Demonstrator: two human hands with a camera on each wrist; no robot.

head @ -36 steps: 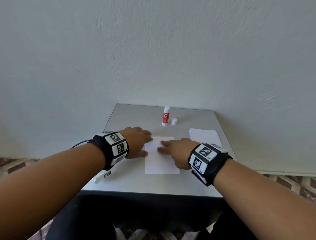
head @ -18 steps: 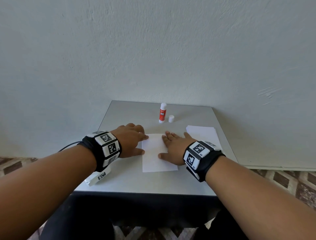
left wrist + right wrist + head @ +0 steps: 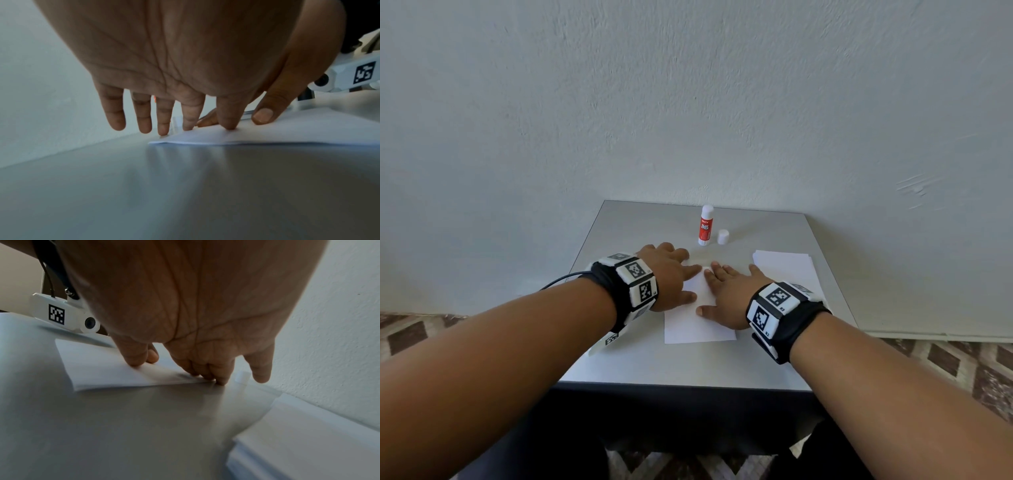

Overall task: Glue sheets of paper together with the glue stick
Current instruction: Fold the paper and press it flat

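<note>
Sheet of paper (image 3: 697,329) lies flat mid-table (image 3: 688,366), nearer the front edge. Left hand (image 3: 667,274) and right hand (image 3: 729,294) press its far half, fingers straight and spread, gripping nothing. Paper stack (image 3: 784,270) by the right edge. Glue stick (image 3: 705,226) upright near the back edge, cap (image 3: 723,236) just beside it.

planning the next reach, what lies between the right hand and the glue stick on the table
Only bare grey table, as the head view shows: the right hand presses the sheet; the glue stick stands beyond, its cap beside it.
</note>
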